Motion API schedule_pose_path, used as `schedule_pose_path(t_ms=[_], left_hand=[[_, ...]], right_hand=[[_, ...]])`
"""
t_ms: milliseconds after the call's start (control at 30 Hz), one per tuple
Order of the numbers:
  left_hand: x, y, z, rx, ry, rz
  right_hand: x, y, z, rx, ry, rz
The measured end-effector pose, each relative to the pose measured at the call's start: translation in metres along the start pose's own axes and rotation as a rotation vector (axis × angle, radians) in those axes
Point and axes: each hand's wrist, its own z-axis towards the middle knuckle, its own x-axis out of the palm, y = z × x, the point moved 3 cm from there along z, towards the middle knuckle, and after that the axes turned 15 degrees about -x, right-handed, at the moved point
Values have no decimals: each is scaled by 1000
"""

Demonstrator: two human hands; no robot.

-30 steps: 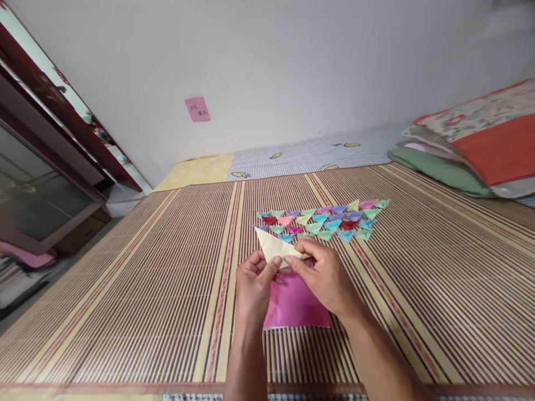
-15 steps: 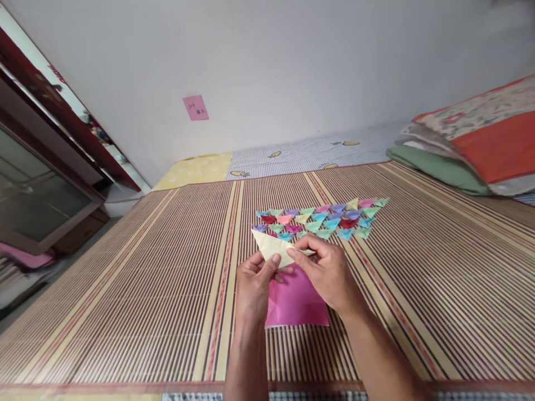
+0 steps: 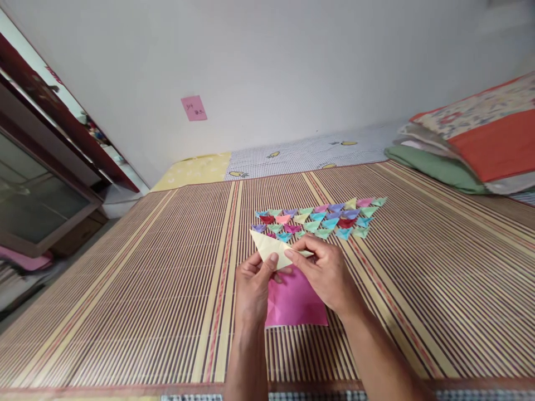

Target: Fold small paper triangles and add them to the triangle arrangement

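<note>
Both my hands hold a pale yellow paper (image 3: 270, 248) folded into a triangle. My left hand (image 3: 254, 281) pinches its lower edge, thumb on top and fingers behind. At its right side, my right hand (image 3: 326, 267) grips the paper between thumb and fingers, hiding part of that corner. Beneath the hands, a bright pink paper sheet (image 3: 296, 301) lies flat on the striped mat. Just beyond the yellow paper, several rows of small folded paper boats (image 3: 311, 226) in many colours are set out, the nearest ones partly covered by it.
A striped bamboo mat (image 3: 167, 295) covers the bed. Folded bedding and a red and floral pillow (image 3: 493, 145) are piled at the right. A pink note (image 3: 194, 108) is stuck to the wall behind. A glass-fronted cabinet (image 3: 37, 195) stands at the left.
The view has shifted very slightly. Both hands keep their grip on the yellow paper, with almost no visible movement.
</note>
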Motion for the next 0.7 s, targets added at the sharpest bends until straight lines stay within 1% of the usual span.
schedule_pose_path(t_ms=[233, 367, 467, 633, 700], left_hand=[[0, 1, 1, -1, 2, -2], [-1, 2, 1, 16, -21, 18], [-2, 2, 1, 22, -41, 0], [-2, 3, 3, 27, -49, -65], [-2, 3, 3, 29, -40, -91]], right_hand=[[0, 2, 0, 7, 17, 9], [0, 5, 1, 15, 9, 32], [2, 5, 0, 42, -16, 54], [7, -3, -4, 119, -137, 196], [9, -5, -5, 138, -152, 234]])
